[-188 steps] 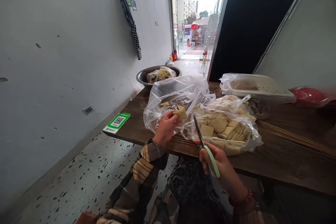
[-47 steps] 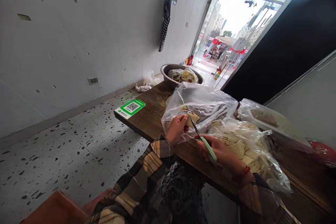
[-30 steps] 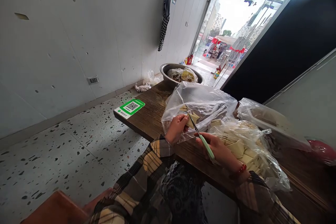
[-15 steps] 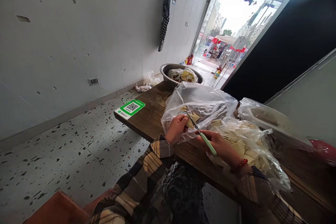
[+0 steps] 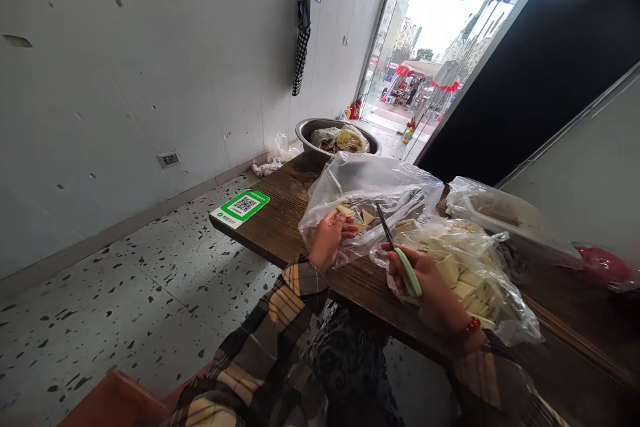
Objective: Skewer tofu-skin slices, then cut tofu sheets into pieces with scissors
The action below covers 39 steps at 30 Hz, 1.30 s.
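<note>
My right hand (image 5: 417,277) is closed round the mint-green handle of a pair of scissors (image 5: 409,272), whose dark blades point away and slightly left, apart from the pale pieces. My left hand (image 5: 329,239) is at the mouth of a large clear plastic bag (image 5: 375,173), its fingers curled against a small pale flat food piece (image 5: 345,211); the fingers partly hide the grip. Cut pale pieces (image 5: 367,217) lie inside that bag. Beside my right wrist, a second clear bag (image 5: 493,240) holds several larger folded pale sheets (image 5: 467,279).
A metal basin (image 5: 306,137) with bagged food stands at the table's far end. A green QR card (image 5: 245,205) lies at the left edge of the wooden table (image 5: 280,230). On the right are a translucent plastic tub (image 5: 525,223) and a red bag (image 5: 607,267).
The scissors have come away from the pale sheet and drawn back right with my right hand. My left hand's fingers have shifted, and a cut piece lies apart. The view has turned slightly.
</note>
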Available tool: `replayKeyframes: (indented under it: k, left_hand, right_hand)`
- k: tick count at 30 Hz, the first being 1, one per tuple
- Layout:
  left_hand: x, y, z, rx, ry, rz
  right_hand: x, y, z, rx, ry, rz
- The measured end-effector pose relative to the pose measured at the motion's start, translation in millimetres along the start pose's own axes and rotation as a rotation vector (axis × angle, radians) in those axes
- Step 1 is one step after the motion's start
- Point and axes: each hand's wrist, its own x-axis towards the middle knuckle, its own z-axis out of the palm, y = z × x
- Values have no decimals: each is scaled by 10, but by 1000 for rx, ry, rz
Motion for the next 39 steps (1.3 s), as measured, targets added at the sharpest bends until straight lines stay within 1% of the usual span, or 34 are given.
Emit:
replayKeyframes:
  k: [2,4,7,10,14,17,20,23,25,27,30,35,39]
  left_hand:
    - [-7,3,18,-4,2,4]
    - [-14,-6,29,44,-7,16]
    - [-11,-34,32,235,-73,88]
    - [3,-56,35,492,-131,229]
    - [-32,-61,84,846,-156,472]
    - [-139,-61,197,1025,-182,628]
    - [-291,-76,391,1123,-249,711]
    - [-425,-120,617,1237,-369,721]
    - [-480,-164,742,1334,-443,666]
    - [-511,-212,830,1435,-487,598]
    - [-537,-269,900,1559,-537,541]
    - [-599,-300,957,1672,-593,571]
    - [-634,-293,999,1713,-615,572]
  right_hand:
    - [-112,41,-46,42,1,-11]
    - [-228,58,-99,65,18,-22]
    - [-405,37,-204,93,77,-30]
    - [-584,6,-327,139,163,-63]
    - [-812,20,-441,226,269,-92]
    - [-938,87,-468,275,296,-86]
    - [-1007,177,-470,298,282,-69]
    - [-1035,255,-464,320,277,-71]
    - [-1043,291,-458,332,265,-72]
    - [-1050,311,-451,339,249,-73]
    - [-1064,318,-440,346,238,-61]
    - [-1091,309,-430,353,216,-51]
    - [-1107,316,-432,359,212,-43]
